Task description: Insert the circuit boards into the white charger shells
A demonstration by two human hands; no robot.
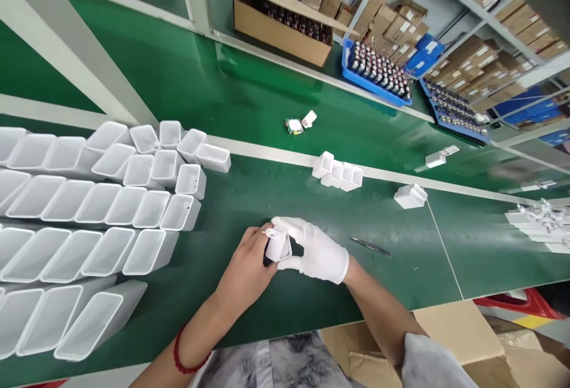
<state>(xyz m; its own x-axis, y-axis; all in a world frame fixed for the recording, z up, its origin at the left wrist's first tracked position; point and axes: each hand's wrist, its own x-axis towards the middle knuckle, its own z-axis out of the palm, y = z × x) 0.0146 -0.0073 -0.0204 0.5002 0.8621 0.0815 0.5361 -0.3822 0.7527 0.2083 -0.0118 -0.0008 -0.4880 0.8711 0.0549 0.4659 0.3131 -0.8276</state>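
Note:
Close to the table's near edge, both hands hold one small white plastic housing (278,246) with a little tab on top. My left hand (249,263), bare and with a red cord at the wrist, grips its left side. My right hand (316,250) wears a white glove; its thumb and fingers close around the right side. The housing's lower part is hidden by the fingers. To the right of the glove lie dark tweezers (371,246). Beyond the hands, a short row of white housings (338,173) stands on the green table.
Rows of open white housings (102,201) fill the left side. A white housing pair (410,196) stands right, and more parts (541,224) lie at far right. A metal post (75,37) slants at left. Blue trays (378,76) and a carton (282,31) sit at the back.

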